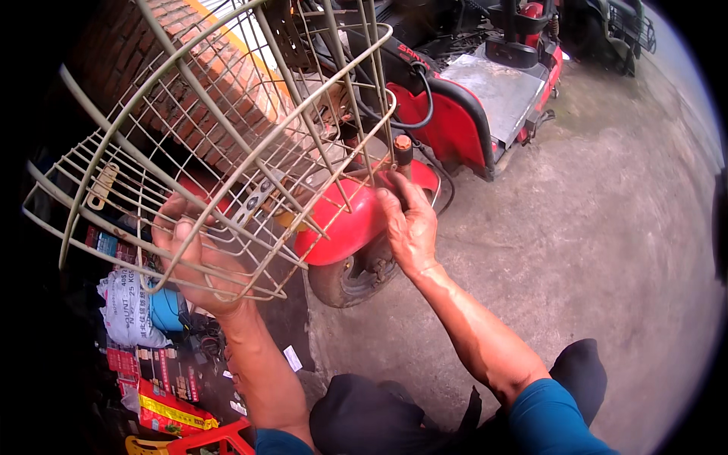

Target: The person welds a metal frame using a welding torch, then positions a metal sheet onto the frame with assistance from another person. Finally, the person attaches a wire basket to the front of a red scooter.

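A wire basket with beige, worn paint tilts across the upper left, over the front of a vehicle with a red fender and a small wheel. My left hand, seen partly through the mesh, has its fingers curled around the basket's lower wires. Near that hand, a metal bracket plate shows through the wires. My right hand is at the fender's right side, thumb and fingertips pressed close together beside the basket's edge. Whatever they pinch is hidden. Just above them stands an orange-topped cylindrical part.
Another red vehicle with a metal floor plate stands at the back right. Bags and boxes, including a white sack, lie at the left by a red plastic stool. A brick wall rises behind the basket; concrete floor spreads right.
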The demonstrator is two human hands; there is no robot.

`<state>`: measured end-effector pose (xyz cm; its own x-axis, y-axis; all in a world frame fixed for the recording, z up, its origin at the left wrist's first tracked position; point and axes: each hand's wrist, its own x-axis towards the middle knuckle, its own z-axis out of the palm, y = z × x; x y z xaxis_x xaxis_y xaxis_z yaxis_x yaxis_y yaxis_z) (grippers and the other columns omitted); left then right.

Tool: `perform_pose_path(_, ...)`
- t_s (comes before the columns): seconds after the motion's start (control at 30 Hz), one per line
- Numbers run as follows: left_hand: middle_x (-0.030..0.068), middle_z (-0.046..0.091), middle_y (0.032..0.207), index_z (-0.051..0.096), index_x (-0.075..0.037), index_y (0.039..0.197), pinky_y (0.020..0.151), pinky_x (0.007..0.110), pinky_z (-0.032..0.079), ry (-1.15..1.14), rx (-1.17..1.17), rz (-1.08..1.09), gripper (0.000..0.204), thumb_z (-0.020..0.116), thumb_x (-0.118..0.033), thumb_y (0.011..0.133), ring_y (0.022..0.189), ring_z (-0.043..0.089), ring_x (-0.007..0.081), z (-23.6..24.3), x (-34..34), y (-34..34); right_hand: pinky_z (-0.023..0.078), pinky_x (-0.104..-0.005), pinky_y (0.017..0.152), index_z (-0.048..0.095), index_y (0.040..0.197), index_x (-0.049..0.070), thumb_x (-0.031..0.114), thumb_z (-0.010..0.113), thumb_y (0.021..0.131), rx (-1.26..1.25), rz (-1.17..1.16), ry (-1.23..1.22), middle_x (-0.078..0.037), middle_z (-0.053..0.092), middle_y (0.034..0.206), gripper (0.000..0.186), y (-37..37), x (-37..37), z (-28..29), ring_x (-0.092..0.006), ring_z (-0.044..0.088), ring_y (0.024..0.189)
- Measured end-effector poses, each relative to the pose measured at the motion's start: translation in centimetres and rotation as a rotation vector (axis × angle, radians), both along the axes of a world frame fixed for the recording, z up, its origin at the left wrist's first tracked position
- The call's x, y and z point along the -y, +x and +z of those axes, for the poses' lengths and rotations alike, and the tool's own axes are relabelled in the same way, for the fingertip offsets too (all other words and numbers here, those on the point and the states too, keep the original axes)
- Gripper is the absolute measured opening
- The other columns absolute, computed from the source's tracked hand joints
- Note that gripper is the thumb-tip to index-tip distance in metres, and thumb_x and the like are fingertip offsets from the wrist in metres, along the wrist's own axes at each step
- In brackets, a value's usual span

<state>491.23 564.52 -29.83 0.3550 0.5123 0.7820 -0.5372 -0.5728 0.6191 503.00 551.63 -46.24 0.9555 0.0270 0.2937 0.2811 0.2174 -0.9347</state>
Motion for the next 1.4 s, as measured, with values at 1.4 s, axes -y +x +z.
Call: perform_pose_path(1.4, 0.0193, 0.048, 0.128, 0.039, 0.007, 0.131, 0.101, 0.041, 0.039, 0.156, -1.241, 0.252, 0.078, 0.077, -0.015, 0.066, 0.121, 0.048, 0.0307, 13.0, 3.7, -5.4, 0.050, -0.0288, 0.068, 0.057, 0.104, -0.002, 0.039, 0.048, 0.098, -0.420, 0.123, 0.245, -0.010, 0.062, 0.087, 0.042, 1.5, 10.2, 19.7, -0.0158, 0.060, 0.076)
